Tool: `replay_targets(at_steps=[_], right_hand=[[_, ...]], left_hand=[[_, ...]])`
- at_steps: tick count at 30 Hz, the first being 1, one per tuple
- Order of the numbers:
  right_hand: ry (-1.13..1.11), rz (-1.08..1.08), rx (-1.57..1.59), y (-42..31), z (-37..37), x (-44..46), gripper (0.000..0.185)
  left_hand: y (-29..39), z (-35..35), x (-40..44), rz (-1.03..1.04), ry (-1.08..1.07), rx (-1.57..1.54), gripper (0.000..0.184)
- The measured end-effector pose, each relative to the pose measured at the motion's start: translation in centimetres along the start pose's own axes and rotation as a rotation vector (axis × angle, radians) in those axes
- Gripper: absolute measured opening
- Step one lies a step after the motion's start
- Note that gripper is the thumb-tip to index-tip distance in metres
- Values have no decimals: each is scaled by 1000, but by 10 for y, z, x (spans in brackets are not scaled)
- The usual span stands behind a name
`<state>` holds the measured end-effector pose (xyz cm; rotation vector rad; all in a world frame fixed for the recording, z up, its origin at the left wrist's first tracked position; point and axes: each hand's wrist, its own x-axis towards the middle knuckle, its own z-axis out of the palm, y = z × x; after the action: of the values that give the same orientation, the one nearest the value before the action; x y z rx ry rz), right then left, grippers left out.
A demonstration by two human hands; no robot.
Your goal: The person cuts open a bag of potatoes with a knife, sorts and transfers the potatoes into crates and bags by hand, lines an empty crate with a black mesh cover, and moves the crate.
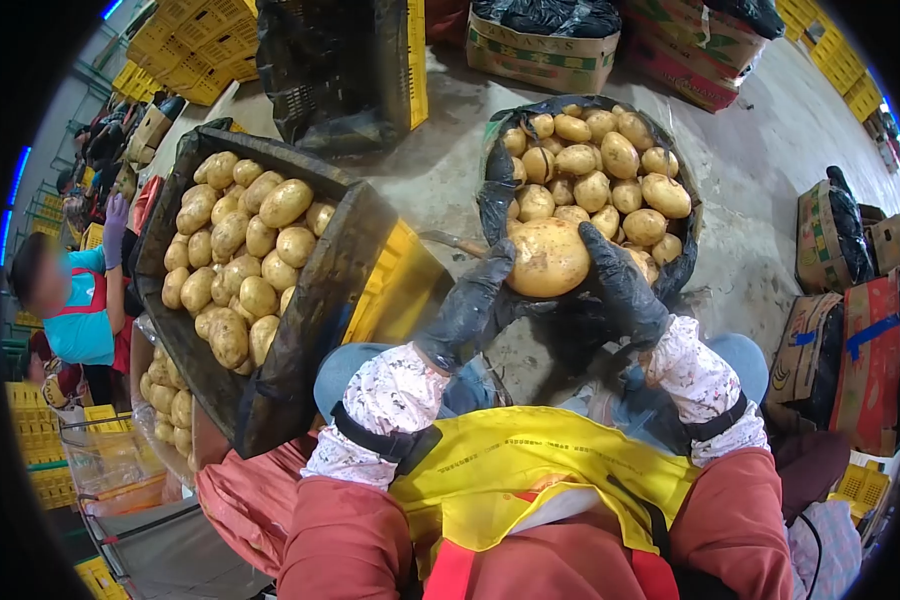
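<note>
A large potato [549,258] is held up between my two black-gloved hands, above the near edge of a round, black-lined container [492,195] full of potatoes. My left hand [470,305] grips its left side. A thin brownish tool [453,242], perhaps a knife, sticks out leftward from the same hand; its other end is hidden. On the potato's right side, my right hand [625,290] has its fingers pressed against the skin. To the left, a black-lined crate [342,225] stands tilted, heaped with potatoes [232,240].
Stacked yellow crates [192,50] stand at the back left, beside a dark-lined crate [332,75]. Cardboard boxes [542,55] sit behind the container, and more boxes [875,350] are at the right. Another person [85,300] in a blue top is at far left.
</note>
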<state>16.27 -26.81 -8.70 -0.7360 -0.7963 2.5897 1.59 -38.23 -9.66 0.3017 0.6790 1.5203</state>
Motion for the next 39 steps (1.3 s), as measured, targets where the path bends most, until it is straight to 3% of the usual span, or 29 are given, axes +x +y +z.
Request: replay_targets(at_steps=[3, 8, 10, 11, 14, 17, 19, 21, 23, 24, 26, 27, 31, 32, 34, 36, 38, 39], right_hand=[[13, -92, -210, 10, -44, 18, 49], [-35, -227, -362, 13, -34, 14, 45], [-113, -882, -1212, 16, -50, 19, 35], [-131, -1016, -1331, 16, -49, 17, 37], [-167, -755, -1128, 19, -45, 14, 43], [-295, -896, -1506, 5, -53, 32, 45], [-302, -763, -1746, 4, -88, 46, 36], [-327, -634, -1813, 13, -92, 52, 38], [-231, -417, -1824, 21, -81, 45, 43], [-261, -423, -1825, 26, -76, 41, 43], [-96, -489, -1814, 34, -68, 37, 45], [-147, -552, -1944, 35, -70, 39, 44], [-25, -736, -2011, 60, -115, 57, 43], [-37, -748, -2007, 63, -121, 60, 43], [192, -672, -2095, 68, -121, 60, 42], [152, -752, -2050, 69, -130, 61, 37], [158, -836, -2091, 69, -168, 82, 31], [160, -844, -2086, 69, -166, 81, 31]], left_hand=[[0, 4, -1, -4, 14, 64, 58], [-4, -3, 0, 100, 42, 351, 56], [2, 3, -3, 68, 124, 296, 56], [7, 10, -5, 30, 187, 366, 55], [-5, -8, 3, 58, 147, 265, 67], [-22, -29, 20, 317, 111, 98, 57], [2, -21, -4, 392, 101, 13, 56], [23, 6, -61, 303, 37, -115, 57], [36, 18, -108, 420, 84, -95, 59], [39, 20, -132, 501, 110, -80, 62], [42, 11, -172, 551, 168, -51, 67], [41, 2, -192, 579, 181, -67, 64], [35, 6, -267, 719, 317, -100, 60], [29, 2, -279, 731, 320, -94, 60], [9, -19, -300, 732, 376, -206, 56], [-10, -25, -320, 715, 382, -228, 54], [-16, -10, -335, 761, 429, -423, 48], [-4, 16, -345, 797, 526, -423, 36]])
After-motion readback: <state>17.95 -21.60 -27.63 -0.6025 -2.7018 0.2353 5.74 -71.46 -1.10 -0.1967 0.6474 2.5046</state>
